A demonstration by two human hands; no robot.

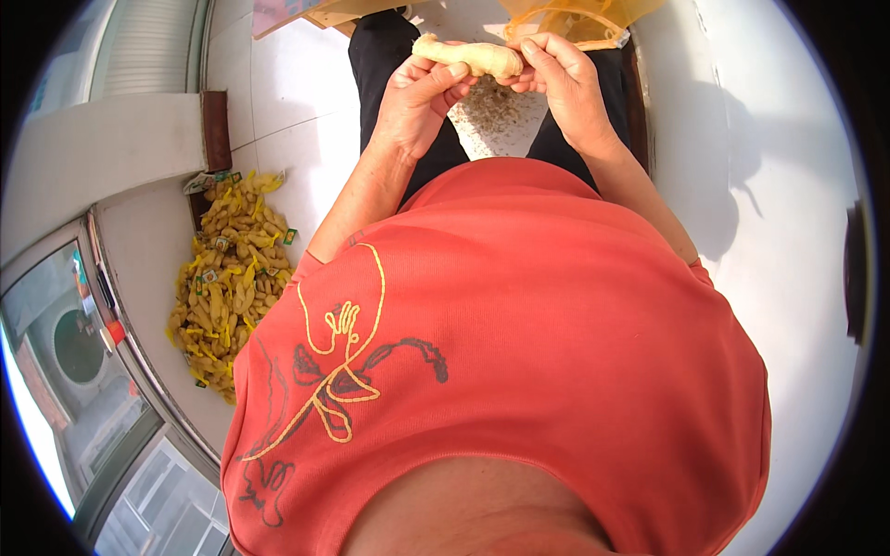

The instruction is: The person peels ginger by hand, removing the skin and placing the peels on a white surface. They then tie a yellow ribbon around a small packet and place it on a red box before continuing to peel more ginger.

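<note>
Over tiled floor (283,116): left fingers (438,83), right fingers (549,59) clamped on pale root (477,60); bagged heap (234,269) by wall (139,246).

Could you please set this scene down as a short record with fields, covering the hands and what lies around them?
Held item: pale, knobbly root, perhaps ginger, lying roughly crosswise
Left hand: grips the root toward its left end
Right hand: fingers at its right end
Below the hands: brown crumbs on the floor between the legs
Top right: translucent orange-yellow bag or sheet
Left side: heap of yellow net bags filled with pale brown pieces
Clothing: red top, dark trousers
</note>
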